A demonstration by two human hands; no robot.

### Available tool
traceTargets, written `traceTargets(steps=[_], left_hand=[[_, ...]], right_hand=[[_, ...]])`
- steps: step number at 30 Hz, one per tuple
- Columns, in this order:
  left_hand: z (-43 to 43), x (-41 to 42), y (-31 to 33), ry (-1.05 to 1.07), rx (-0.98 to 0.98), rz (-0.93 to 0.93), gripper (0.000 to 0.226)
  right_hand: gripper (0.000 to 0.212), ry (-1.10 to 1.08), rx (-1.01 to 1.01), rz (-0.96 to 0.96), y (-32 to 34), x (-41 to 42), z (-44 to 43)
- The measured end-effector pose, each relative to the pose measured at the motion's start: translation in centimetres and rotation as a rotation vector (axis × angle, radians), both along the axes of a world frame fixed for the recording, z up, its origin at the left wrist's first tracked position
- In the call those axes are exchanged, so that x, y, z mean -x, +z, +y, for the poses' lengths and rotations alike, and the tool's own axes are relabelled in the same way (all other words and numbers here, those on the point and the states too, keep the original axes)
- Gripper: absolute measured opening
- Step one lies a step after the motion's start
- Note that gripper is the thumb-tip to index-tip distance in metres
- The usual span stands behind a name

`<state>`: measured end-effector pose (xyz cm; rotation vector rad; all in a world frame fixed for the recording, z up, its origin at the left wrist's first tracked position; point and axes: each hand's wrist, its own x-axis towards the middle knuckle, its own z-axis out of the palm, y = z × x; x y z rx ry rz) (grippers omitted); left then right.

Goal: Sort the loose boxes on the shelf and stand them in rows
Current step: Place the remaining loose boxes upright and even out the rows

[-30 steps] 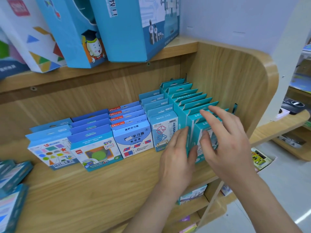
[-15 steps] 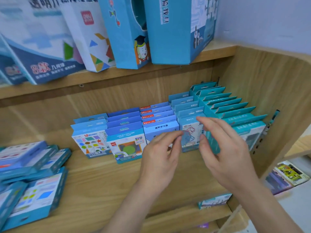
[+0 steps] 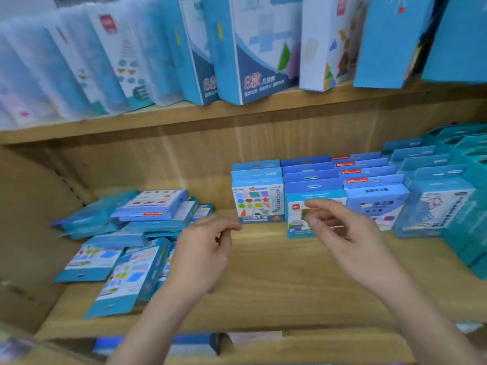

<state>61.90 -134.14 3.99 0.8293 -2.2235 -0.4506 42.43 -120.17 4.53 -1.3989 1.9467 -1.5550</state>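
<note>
Both forearms reach in over the front edge of the shelf (image 3: 268,291). The left hand (image 3: 203,251) and the right hand (image 3: 353,241) hover with fingers loosely curled, holding nothing. Bare board lies beneath and between them. The loose boxes (image 3: 131,227) lie flat in a heap at the left, just beside the left hand, and the rows (image 3: 369,180) stand upright at the right, behind the right hand.

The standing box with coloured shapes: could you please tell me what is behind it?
Behind the shapes box more boxes stand in its row; only their blue top flaps show. Their fronts are covered, so their prints cannot be told.
</note>
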Motion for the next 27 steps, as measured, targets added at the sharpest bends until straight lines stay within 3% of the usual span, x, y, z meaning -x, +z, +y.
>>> traceTargets(steps=[5,8,10,11,13,15,19,23,27], left_hand=[[-4.5,-8.9,-1.3,0.130,-0.126,-0.253,0.018],[-5.8,-13.1,-3.8,0.063,-0.165,-0.510,0.051],[-6.3,-15.2,-5.7,-0.004,-0.077,-0.603,0.071],[-6.5,-16.0,-6.4,-0.026,-0.019,-0.648,0.073],[-6.7,-17.1,-7.2,-0.060,0.097,-0.699,0.070],[-6.7,-17.3,-7.2,-0.078,0.183,-0.659,0.063],[-7.1,-17.6,-7.6,-0.105,0.216,-0.524,0.042],[-7.6,-18.1,-8.0,-0.099,0.126,-0.445,0.052],[-6.9,-17.7,-9.0,-0.171,0.007,-0.620,0.065]], right_hand=[[0.040,0.099,-0.108,-0.156,-3.6,-6.2,-4.7],[0.045,0.186,-0.275,-0.210,-6.0,-9.6,-6.9],[0.061,0.262,-0.396,-0.219,-7.2,-11.7,-7.9],[0.072,0.300,-0.446,-0.112,-7.7,-12.7,-8.2],[0.088,0.323,-0.519,0.323,-8.7,-14.4,-9.1],[0.089,0.273,-0.488,0.646,-9.3,-15.9,-10.2],[0.065,0.232,-0.296,0.810,-10.3,-16.2,-12.0],[0.021,0.127,-0.095,0.587,-6.1,-13.1,-9.9],[0.018,0.032,-0.184,-0.051,-0.8,-9.0,-9.8]])
